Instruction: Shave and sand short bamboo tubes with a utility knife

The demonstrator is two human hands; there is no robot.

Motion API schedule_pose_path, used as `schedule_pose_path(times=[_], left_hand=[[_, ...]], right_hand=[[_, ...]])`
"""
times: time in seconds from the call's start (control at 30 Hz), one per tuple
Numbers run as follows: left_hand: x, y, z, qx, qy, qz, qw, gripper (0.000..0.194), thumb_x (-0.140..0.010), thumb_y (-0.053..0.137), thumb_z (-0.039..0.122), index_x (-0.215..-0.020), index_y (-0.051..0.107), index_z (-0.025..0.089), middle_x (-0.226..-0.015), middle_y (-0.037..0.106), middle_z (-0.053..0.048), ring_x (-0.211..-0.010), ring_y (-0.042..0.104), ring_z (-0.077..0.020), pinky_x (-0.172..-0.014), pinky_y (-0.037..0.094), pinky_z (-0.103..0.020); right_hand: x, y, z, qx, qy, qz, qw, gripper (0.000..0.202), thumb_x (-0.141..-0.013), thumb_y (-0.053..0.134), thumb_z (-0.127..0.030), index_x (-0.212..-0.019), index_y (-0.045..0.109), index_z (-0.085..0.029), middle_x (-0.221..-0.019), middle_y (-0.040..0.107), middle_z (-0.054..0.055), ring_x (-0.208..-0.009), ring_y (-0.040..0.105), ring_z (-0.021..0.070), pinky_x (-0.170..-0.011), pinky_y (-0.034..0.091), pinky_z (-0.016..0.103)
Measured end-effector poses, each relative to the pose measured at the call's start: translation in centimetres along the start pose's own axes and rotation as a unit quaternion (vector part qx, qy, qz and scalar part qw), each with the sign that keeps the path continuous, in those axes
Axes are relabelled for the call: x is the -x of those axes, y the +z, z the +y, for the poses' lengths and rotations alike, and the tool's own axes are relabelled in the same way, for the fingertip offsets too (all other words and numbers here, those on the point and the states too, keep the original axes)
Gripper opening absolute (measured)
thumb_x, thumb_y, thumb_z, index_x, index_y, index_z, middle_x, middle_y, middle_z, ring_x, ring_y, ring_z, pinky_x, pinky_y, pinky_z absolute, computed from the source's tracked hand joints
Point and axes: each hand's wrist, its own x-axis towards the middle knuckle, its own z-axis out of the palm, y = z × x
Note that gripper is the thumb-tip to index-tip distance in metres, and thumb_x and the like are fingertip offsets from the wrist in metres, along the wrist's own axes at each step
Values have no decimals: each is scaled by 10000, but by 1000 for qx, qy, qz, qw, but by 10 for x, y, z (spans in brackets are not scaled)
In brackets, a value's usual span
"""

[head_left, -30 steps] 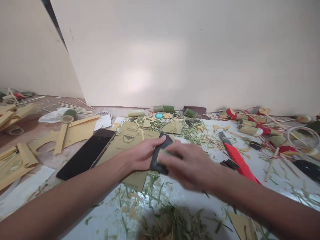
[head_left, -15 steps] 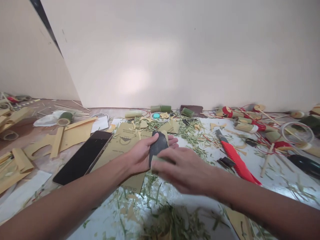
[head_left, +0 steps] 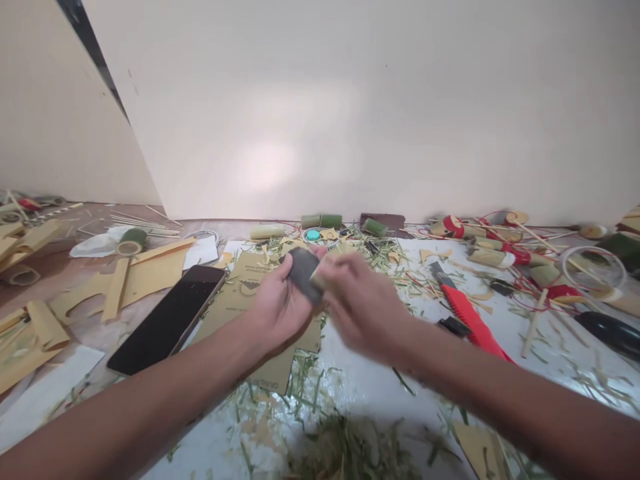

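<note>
In the head view, my left hand [head_left: 279, 308] holds a dark grey piece of sandpaper [head_left: 301, 271], with the thumb on its near-left edge and the palm beneath. My right hand [head_left: 365, 303], smeared by motion, is closed around a short piece of green bamboo [head_left: 318, 276]. Most of the bamboo is hidden by the fingers. Its left end meets the right edge of the sandpaper. Both hands are held over a brown sandpaper sheet [head_left: 273, 370] with printing on its back, which lies among green bamboo shavings [head_left: 310, 387].
A black phone [head_left: 167, 320] lies left of the hands. To the right are a red-handled cutter [head_left: 473, 320] and bamboo pieces with red string [head_left: 493, 257]. Short bamboo tubes [head_left: 321, 221] stand along the white wall [head_left: 320, 113]. Cut card scraps [head_left: 145, 273] lie at left.
My right hand has moved up and away from me with the bamboo piece, across the sandpaper. The sandpaper in my left hand has shifted slightly left and tilted.
</note>
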Motion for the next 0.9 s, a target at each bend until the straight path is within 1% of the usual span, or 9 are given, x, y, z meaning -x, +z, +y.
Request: schedule_pose_path(times=[0.07,0.17,0.27,0.37,0.47,0.53,0.6,0.77,0.9], left_hand=[[1,0,1,3,-16,5,1000,415,-1027,278,304,-1315,497,99,-1054,680,-109,-941,679,-168,-846,559,-270],[1,-2,0,12,-4,-23,1000,416,-1026,281,307,-1297,509,88,-1006,686,-105,-921,681,-166,-848,558,-269],[0,-4,-1,10,-29,-3,1000,413,-1028,278,315,-1278,514,86,-998,692,-109,-888,688,-165,-839,561,-275],[-1,-6,-1,3,-7,-21,1000,411,-1031,261,300,-1239,543,86,-974,698,-103,-866,691,-161,-810,563,-266],[-3,-7,1,-2,-13,-18,1000,398,-1028,271,289,-1221,550,79,-973,698,-103,-895,687,-163,-847,557,-277],[-2,-7,1,-23,10,-24,999,391,-1025,283,290,-1185,575,84,-1009,703,-106,-919,688,-179,-839,564,-300],[-2,-6,-1,-63,4,-9,998,354,-1015,325,289,-1166,592,112,-1092,697,-98,-943,687,-205,-825,572,-349],[0,-8,-3,-116,-73,6,991,313,-987,386,304,-1109,618,133,-985,723,-110,-839,709,-229,-795,568,-399],[1,-14,-2,-145,-101,-33,984,267,-939,448,311,-981,634,123,-778,700,-92,-662,690,-221,-765,560,-422]], right_hand=[[0,-1,-1,-24,-67,-37,997,211,-912,412,-220,-1120,437,-231,-1029,515,79,-646,460,143,-515,356,271],[0,0,-1,-13,15,15,1000,220,-920,425,-223,-1140,425,-226,-1090,494,98,-639,456,129,-498,335,260],[1,1,-2,-20,-57,-25,998,201,-927,401,-232,-1122,448,-241,-1047,504,81,-656,471,146,-499,331,267],[1,1,-1,1,27,0,1000,246,-911,432,-208,-1155,454,-225,-1137,487,113,-643,470,138,-507,350,278],[-5,-4,12,-42,-11,-73,996,217,-924,421,-221,-1126,496,-247,-1090,518,88,-661,494,153,-523,377,290],[-11,-14,27,-63,95,16,993,242,-931,437,-266,-1163,498,-242,-1111,515,110,-723,528,183,-559,414,316],[-19,-28,41,-181,193,92,960,340,-924,477,-339,-1250,460,-242,-1172,514,123,-821,571,214,-652,460,364],[-29,-54,43,-598,265,-4,757,321,-948,397,-380,-1251,439,-280,-953,597,41,-605,583,150,-530,431,302],[-27,-52,30,-652,245,-13,718,332,-935,477,-464,-1191,476,-252,-860,575,3,-519,531,103,-480,394,262]])
